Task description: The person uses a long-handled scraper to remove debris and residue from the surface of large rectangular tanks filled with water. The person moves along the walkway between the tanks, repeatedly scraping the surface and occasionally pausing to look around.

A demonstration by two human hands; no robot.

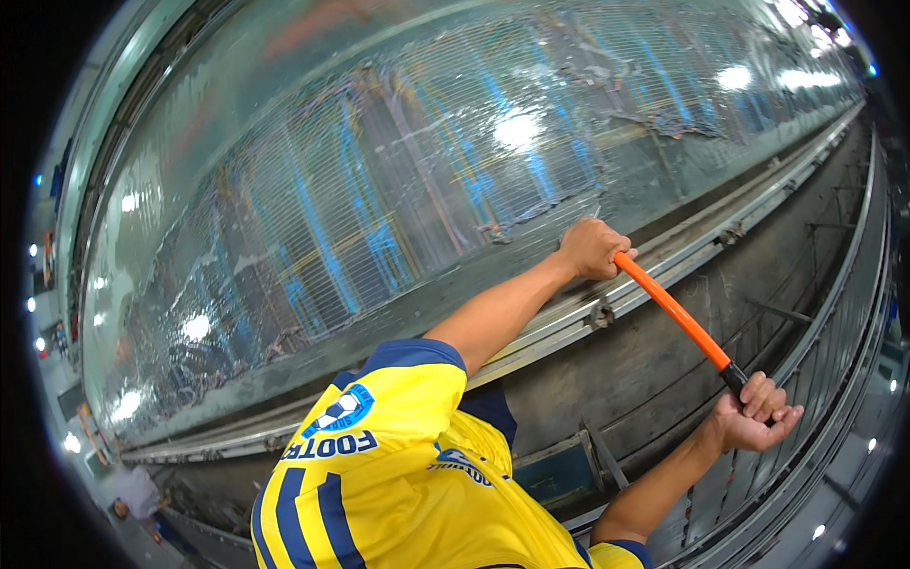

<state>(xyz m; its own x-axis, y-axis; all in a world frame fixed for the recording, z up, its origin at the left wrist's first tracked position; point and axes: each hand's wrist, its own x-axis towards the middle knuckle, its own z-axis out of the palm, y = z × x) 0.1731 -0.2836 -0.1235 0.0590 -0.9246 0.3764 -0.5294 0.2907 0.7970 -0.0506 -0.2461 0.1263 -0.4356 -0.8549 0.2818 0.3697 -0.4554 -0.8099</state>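
From the head view: you're gripping the orange rod (675, 310) two-handed for leverage, left hand (591, 248) fisted round its upper end by the metal rail (664, 261), right hand (755, 414) loosely curling round its black lower end, fingers half-open.

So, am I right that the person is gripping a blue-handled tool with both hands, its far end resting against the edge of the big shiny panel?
Not quite: the tool handle is orange, not blue. The head view shows the left hand gripping its far end at the panel edge, and the right hand on its dark near end.
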